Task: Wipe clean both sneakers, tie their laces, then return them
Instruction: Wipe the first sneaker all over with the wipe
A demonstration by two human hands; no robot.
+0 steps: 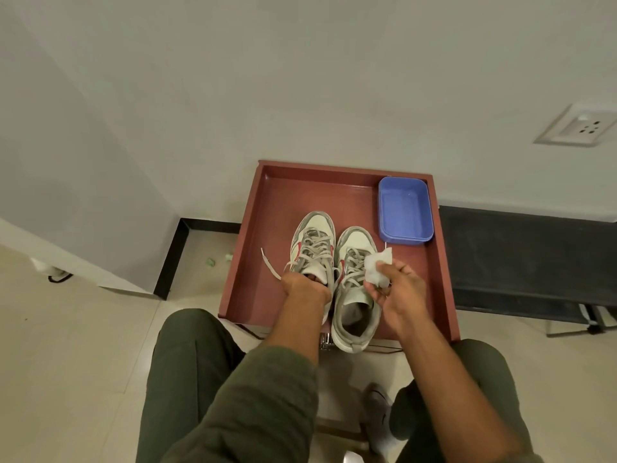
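Head view looks down on a red-brown tray (247, 235) set on a pale tiled floor against a white wall; two grey-and-white sneakers stand side by side in it, toes toward the wall; the left sneaker (315, 242) has red side stripes and loose laces, one lace end (269, 263) trailing onto the tray floor; the right sneaker (354, 295) sits just beside it, its heel at the tray's near edge. The left hand (305, 287) reaches into the left sneaker's opening, fingers curled over the collar and hidden inside; the right hand (399, 292) hovers above the right sneaker's laces, thumb and fingertips pinching a crumpled white wipe (377, 269); a blue plastic tub (405, 210) rests in the tray's far right corner; a wall socket (579, 125) shows at right; the person's green-trousered knees flank the tray.
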